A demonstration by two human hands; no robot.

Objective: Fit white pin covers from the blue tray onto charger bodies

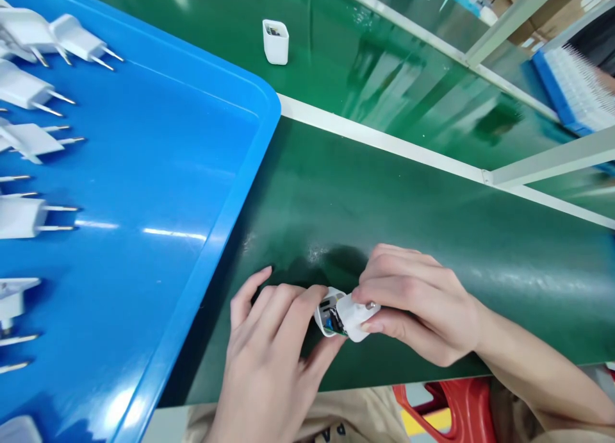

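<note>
Between my hands, above the green table, is a small white plug charger in two parts. My left hand (276,340) pinches its white housing (331,324), which is open on one side and shows a circuit board and dark components. My right hand (418,302) grips the white plug cap (353,318) between thumb and fingers; a metal pin end shows by the fingertips. Cap and housing meet at an angle, with the board between them. The far side of both parts is hidden by my fingers.
A blue tray (192,289) on the left holds several white plug pieces (24,215) with two pins each. Another white housing (275,43) stands upright beyond the white rail (384,145). A blue container of white parts (583,87) is far right; a red stool (464,411) shows below the table (384,199).
</note>
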